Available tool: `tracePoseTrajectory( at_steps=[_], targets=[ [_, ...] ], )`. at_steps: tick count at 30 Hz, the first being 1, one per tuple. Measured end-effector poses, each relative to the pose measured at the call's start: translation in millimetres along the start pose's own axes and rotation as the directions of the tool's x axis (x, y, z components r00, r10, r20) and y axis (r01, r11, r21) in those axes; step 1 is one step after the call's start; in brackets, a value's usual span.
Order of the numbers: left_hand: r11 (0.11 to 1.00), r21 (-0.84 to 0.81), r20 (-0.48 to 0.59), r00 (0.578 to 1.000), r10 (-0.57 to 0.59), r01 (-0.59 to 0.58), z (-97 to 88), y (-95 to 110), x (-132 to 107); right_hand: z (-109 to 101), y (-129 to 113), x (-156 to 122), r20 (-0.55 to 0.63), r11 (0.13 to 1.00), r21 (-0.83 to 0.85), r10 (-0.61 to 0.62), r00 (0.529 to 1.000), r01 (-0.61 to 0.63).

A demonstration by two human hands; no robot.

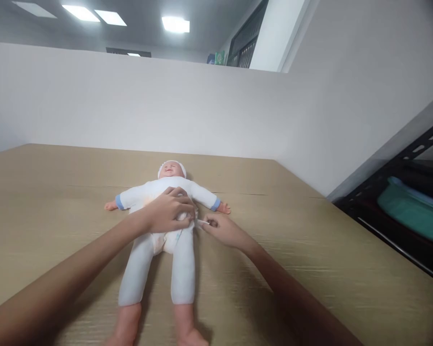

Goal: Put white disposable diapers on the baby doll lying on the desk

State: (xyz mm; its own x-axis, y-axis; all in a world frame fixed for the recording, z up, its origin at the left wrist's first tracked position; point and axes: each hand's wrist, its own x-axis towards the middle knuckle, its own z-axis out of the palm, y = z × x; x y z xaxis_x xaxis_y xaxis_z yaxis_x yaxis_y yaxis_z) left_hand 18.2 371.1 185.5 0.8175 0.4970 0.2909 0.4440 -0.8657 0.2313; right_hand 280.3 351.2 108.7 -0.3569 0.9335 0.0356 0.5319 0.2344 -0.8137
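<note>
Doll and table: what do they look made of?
Doll: bare feet look like smooth, faintly shiny vinyl or plastic; the white suit looks like soft matte cloth, bunching under the left hand. Table: pale streaked grain, matte, likely wood-look laminate, though solid wood is possible.

A single view, worn on the person's head, faces forward and down over the pale wood-grain tabletop (310, 250). It sits close: the bare left forearm (75, 274) and bare right forearm (281, 283) enter from the bottom corners, and the white-suited baby doll (166, 230) lies centred (feet cut by the lower edge). The plain white partition wall (130, 105) and glowing ceiling light panels (175, 24) fill the top.
</note>
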Motion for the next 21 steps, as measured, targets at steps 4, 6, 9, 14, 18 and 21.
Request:
tracePoseTrajectory(
  at_steps=[4,6,9,14,18,21],
  targets=[
    [0.999,-0.01,0.013,0.999,-0.048,0.048,0.2,2.0,-3.4,-12.5,-3.9,7.9,0.061,0.961,0.274,0.029,0.998,-0.045],
    [0.998,-0.01,0.03,0.997,-0.066,0.067,-0.6,1.9,-3.7,-14.8,-4.1,10.6,0.066,0.946,0.321,0.032,0.997,-0.051],
    [0.996,-0.006,0.048,0.995,-0.084,0.084,-1.0,1.3,-4.0,-13.1,-3.9,12.0,0.065,0.919,0.39,0.03,0.997,-0.053],
    [0.996,-0.024,0.045,0.995,-0.088,0.089,-1.4,0.2,-4.7,-12.6,1.0,14.8,0.051,0.889,0.453,0.048,0.998,-0.066],
    [0.995,-0.046,0.043,0.995,-0.089,0.091,-3.0,-0.6,-5.1,-17.5,5.7,16.7,0.03,0.879,0.471,0.066,0.997,-0.072],
    [0.992,-0.059,0.018,0.994,-0.111,0.111,-3.1,-0.7,-5.7,-17.8,4.4,15.1,0.036,0.868,0.491,0.064,0.997,-0.073]
  ],
)
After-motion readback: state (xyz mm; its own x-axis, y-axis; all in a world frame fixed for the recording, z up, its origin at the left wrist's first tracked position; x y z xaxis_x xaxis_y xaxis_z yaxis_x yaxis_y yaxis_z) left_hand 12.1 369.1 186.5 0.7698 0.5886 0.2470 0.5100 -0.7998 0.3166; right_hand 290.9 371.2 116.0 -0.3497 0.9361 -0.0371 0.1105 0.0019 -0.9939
